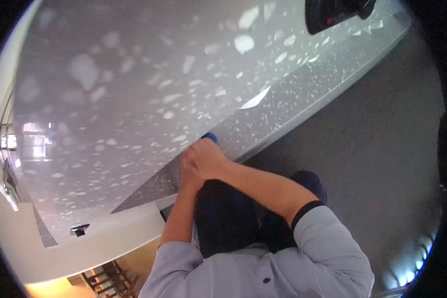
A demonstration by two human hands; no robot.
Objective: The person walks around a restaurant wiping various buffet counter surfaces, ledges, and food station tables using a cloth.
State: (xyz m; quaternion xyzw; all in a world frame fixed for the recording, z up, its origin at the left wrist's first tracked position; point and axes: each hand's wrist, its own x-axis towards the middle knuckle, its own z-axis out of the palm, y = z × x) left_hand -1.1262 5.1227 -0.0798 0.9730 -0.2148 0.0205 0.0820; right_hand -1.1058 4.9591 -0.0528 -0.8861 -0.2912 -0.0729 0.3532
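My right hand (208,158) lies over my left hand (189,171) at the edge of a grey, white-speckled surface (134,107). Both hands are closed and pressed together. A small blue thing (210,136) sticks out just past the fingers of my right hand; most of it is hidden, so its kind does not show. What my left fingers hold, if anything, is covered by my right hand.
A black object (332,15) with a small red light rests on the speckled surface at the upper right. Chrome fittings (5,136) are at the left edge. Dark grey floor (372,144) stretches to the right, and a wooden chair-like frame (109,280) shows at the lower left.
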